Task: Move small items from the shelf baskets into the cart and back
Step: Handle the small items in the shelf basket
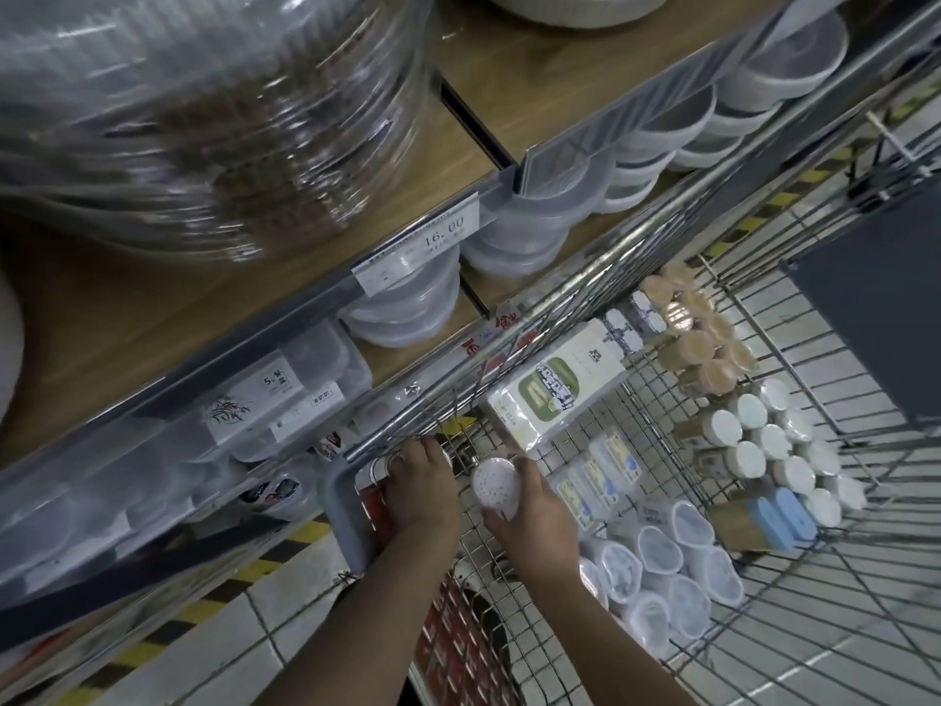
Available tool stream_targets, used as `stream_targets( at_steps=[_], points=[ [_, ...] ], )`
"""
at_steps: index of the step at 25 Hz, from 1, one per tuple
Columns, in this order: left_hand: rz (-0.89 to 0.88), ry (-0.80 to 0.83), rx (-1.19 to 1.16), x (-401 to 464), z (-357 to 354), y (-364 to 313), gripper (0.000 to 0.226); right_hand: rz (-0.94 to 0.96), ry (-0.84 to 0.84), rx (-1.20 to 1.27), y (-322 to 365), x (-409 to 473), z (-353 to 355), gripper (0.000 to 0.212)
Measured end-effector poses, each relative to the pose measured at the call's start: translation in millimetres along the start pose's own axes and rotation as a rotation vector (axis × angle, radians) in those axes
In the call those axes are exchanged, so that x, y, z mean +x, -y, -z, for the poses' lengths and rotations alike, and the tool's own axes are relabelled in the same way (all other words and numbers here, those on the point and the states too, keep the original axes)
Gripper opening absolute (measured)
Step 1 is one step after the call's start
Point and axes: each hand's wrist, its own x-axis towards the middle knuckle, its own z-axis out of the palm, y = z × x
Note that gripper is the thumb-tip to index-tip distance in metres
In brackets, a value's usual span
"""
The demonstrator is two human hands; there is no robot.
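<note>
My right hand [534, 522] grips a small round white container with a dotted lid [495, 484] just above the near left corner of the wire cart [794, 629]. My left hand [420, 481] curls over the cart's rim and grey handle [342, 522] beside it. Inside the cart lie several clear round lidded tubs [662, 578], white-capped jars [779, 450], tan-capped jars [697, 343], flat packs with yellow-blue labels [601, 476] and a white-and-green pack [555, 389]. The shelf [254, 318] stands to the left.
Stacks of clear and white plastic boxes fill the shelf levels [407, 308], with a price tag reading 16.00 [422, 247]. Large clear stacked containers [203, 109] loom at the upper left. A dark panel [876, 308] stands at the cart's far right. Yellow-black tape [203, 608] marks the tiled floor.
</note>
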Motion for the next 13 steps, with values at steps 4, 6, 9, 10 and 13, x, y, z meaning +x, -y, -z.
stream_targets(
  at_steps=[4,6,9,10,13],
  points=[
    [0.066,-0.066,0.031,2,-8,-7,0.048,-0.036,-0.043,0.098,-11,-14,9,0.064],
    [0.085,-0.085,0.036,3,-8,-8,0.054,-0.041,-0.061,0.139,-18,-20,14,0.061],
    [0.069,-0.09,-0.039,-4,-1,-10,0.061,-0.063,-0.084,0.24,-25,-26,26,0.061],
    [0.042,-0.095,-0.084,-11,5,-11,0.064,-0.072,-0.096,0.286,-25,-30,33,0.06],
    [-0.117,-0.135,-0.284,-33,20,-9,0.075,-0.068,-0.128,0.411,-21,-42,60,0.059]
  ],
)
